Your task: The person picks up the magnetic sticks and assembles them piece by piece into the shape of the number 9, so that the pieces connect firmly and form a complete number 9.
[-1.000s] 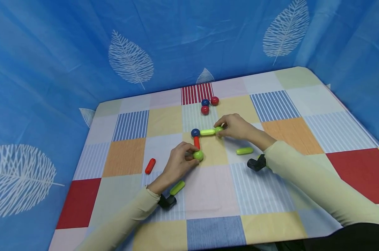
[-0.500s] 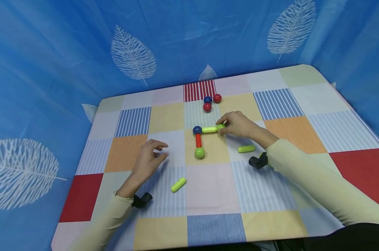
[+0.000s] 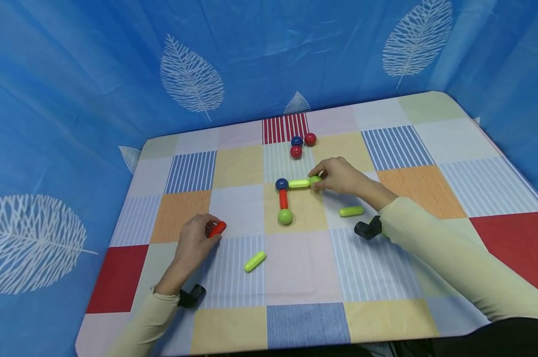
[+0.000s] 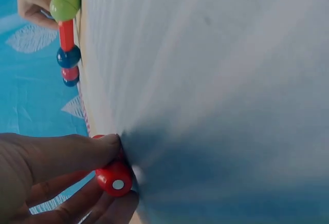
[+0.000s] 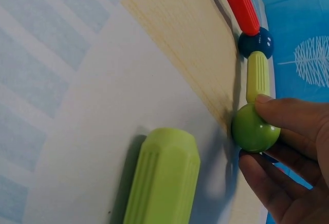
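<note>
My left hand (image 3: 193, 241) pinches a red rod (image 3: 217, 229) between thumb and fingers at the left of the table; the left wrist view shows a pale dot on the rod's end (image 4: 117, 184). With thumb and fingers, my right hand (image 3: 338, 177) holds a green ball (image 5: 254, 127). That ball is joined to a yellow-green rod (image 3: 298, 183), which meets a blue ball (image 3: 282, 184) at a corner. From the blue ball a second red rod (image 3: 284, 200) runs toward me and ends in another green ball (image 3: 285, 216). Together these pieces form an L lying on the cloth.
Two loose yellow-green rods lie nearer me, one rod (image 3: 254, 261) left of centre and one rod (image 3: 351, 211) below the right hand. Behind the joined pieces sit a loose blue ball (image 3: 296, 141) and two red balls (image 3: 296, 151). A patchwork cloth (image 3: 302, 267) covers the table; a blue curtain (image 3: 260, 54) hangs behind.
My left hand has let go of the near green ball, moved left, and picked up the loose red rod. The right hand still holds its green ball in place.
</note>
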The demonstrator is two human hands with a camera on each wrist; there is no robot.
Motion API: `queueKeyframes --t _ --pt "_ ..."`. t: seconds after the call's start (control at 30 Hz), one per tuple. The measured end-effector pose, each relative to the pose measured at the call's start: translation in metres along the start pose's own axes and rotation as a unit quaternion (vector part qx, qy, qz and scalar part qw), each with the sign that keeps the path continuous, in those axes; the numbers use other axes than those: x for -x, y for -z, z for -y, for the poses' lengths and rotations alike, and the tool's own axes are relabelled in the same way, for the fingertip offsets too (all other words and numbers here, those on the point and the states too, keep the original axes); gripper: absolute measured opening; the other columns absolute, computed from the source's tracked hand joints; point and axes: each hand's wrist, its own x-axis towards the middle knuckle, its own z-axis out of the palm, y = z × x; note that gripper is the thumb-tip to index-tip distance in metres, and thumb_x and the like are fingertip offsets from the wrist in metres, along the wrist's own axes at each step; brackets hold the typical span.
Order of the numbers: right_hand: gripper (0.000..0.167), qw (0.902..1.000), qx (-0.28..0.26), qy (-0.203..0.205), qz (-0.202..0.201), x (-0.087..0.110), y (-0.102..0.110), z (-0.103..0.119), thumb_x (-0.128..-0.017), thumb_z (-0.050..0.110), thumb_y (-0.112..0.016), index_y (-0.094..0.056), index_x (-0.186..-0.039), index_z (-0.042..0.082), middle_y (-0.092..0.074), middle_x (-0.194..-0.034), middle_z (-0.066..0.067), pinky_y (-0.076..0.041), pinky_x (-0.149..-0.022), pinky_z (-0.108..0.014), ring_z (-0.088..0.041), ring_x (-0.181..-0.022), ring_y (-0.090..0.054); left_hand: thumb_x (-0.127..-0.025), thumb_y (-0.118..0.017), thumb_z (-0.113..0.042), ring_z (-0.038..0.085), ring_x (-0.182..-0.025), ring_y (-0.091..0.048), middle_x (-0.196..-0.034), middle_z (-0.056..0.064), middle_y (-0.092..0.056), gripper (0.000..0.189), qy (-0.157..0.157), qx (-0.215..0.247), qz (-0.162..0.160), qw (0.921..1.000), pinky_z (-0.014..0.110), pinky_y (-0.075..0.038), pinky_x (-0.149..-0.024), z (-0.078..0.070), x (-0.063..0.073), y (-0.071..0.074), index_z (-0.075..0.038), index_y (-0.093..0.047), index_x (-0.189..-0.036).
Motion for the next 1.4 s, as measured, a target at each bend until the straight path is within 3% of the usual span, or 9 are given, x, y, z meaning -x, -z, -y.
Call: queueKeyframes --t 0.2,0.4,0.5,0.7,0.87,1.0,1.13,1.23,1.4 --pt "0.035 1.0000 -0.002 0.004 -0.003 0.001 0.000 -0.003 -0.085 0.015 -0.078 -0.071 -0.118 0.005 -0.067 -0.117 -0.012 -0.049 -0.089 -0.042 -0.026 -0.105 -0.060 -0.070 -0.082 0.010 0.022 -0.073 -0.060 -0.087 0.013 -0.066 0.031 -0.050 0.001 0.026 0.9984 0.036 -0.054 -0.064 -0.017 0.000 -0.012 0.001 -0.072 -0.098" --pt "0.035 0.9999 0.000 0.011 -0.005 0.000 -0.001 -0.006 -0.085 0.015 -0.078 -0.072 -0.117 0.005 -0.067 -0.116 -0.012 -0.049 -0.089 -0.042 -0.026 -0.103 -0.060 -0.073 -0.082 0.006 0.016 -0.074 -0.060 -0.085 0.006 -0.065 0.026 -0.102 0.020 0.088 0.9906 0.031 -0.053 -0.065 -0.049 -0.004 -0.031 -0.004 -0.072 -0.095" --pt "0.035 0.9999 -0.003 0.011 -0.005 0.000 -0.002 -0.007 -0.085 0.016 -0.078 -0.071 -0.117 0.005 -0.067 -0.116 -0.013 -0.049 -0.088 -0.042 -0.026 -0.103 -0.061 -0.076 -0.081 0.003 0.014 -0.074 -0.058 -0.085 0.004 -0.063 0.023 -0.145 0.013 0.128 0.9811 0.030 -0.051 -0.065 -0.071 -0.008 -0.042 -0.005 -0.072 -0.096" --pt "0.034 0.9999 -0.006 0.005 -0.006 0.000 -0.005 -0.006 -0.085 0.016 -0.078 -0.072 -0.117 0.006 -0.067 -0.116 -0.011 -0.049 -0.086 -0.040 -0.025 -0.102 -0.060 -0.080 -0.075 0.003 0.013 -0.074 -0.052 -0.087 0.002 -0.060 0.021 -0.230 -0.015 0.192 0.9541 0.025 -0.047 -0.064 -0.113 -0.017 -0.064 -0.007 -0.070 -0.098" --pt "0.034 0.9999 -0.009 0.007 -0.010 -0.001 -0.005 -0.004 -0.085 0.017 -0.078 -0.072 -0.117 0.007 -0.067 -0.117 -0.010 -0.050 -0.084 -0.039 -0.024 -0.101 -0.060 -0.083 -0.074 0.000 0.010 -0.078 -0.054 -0.090 0.001 -0.062 0.022 -0.268 -0.040 0.210 0.9395 0.019 -0.047 -0.065 -0.135 -0.028 -0.076 -0.009 -0.070 -0.103" --pt "0.035 0.9998 -0.013 0.007 -0.009 -0.002 -0.004 -0.003 -0.085 0.017 -0.078 -0.072 -0.118 0.006 -0.067 -0.117 -0.010 -0.050 -0.082 -0.037 -0.023 -0.100 -0.060 -0.084 -0.075 -0.001 0.012 -0.084 -0.057 -0.095 0.002 -0.065 0.024 -0.299 -0.008 0.209 0.9313 0.020 -0.048 -0.072 -0.142 -0.044 -0.079 -0.007 -0.070 -0.107" --pt "0.035 0.9999 -0.013 0.006 -0.010 -0.002 -0.003 -0.003 -0.085 0.017 -0.078 -0.072 -0.118 0.007 -0.067 -0.117 -0.010 -0.051 -0.079 -0.035 -0.022 -0.098 -0.061 -0.082 -0.076 0.000 0.014 -0.087 -0.061 -0.097 0.004 -0.068 0.024 -0.292 0.091 0.198 0.9314 0.025 -0.051 -0.077 -0.140 -0.063 -0.077 -0.005 -0.069 -0.105" --pt "0.035 0.9999 -0.009 0.004 -0.011 -0.001 -0.002 -0.004 -0.085 0.018 -0.079 -0.072 -0.118 0.007 -0.067 -0.117 -0.009 -0.051 -0.079 -0.035 -0.021 -0.097 -0.061 -0.081 -0.077 0.000 0.014 -0.086 -0.062 -0.096 0.003 -0.071 0.023 -0.275 0.140 0.197 0.9307 0.029 -0.053 -0.079 -0.134 -0.073 -0.079 -0.004 -0.070 -0.103" --pt "0.035 0.9999 -0.008 0.004 -0.011 0.000 -0.003 -0.006 -0.084 0.019 -0.079 -0.072 -0.117 0.008 -0.067 -0.117 -0.009 -0.051 -0.080 -0.035 -0.021 -0.097 -0.061 -0.081 -0.078 -0.002 0.014 -0.085 -0.061 -0.092 0.002 -0.071 0.020 -0.249 0.140 0.201 0.9369 0.026 -0.051 -0.076 -0.127 -0.078 -0.085 -0.006 -0.071 -0.100"
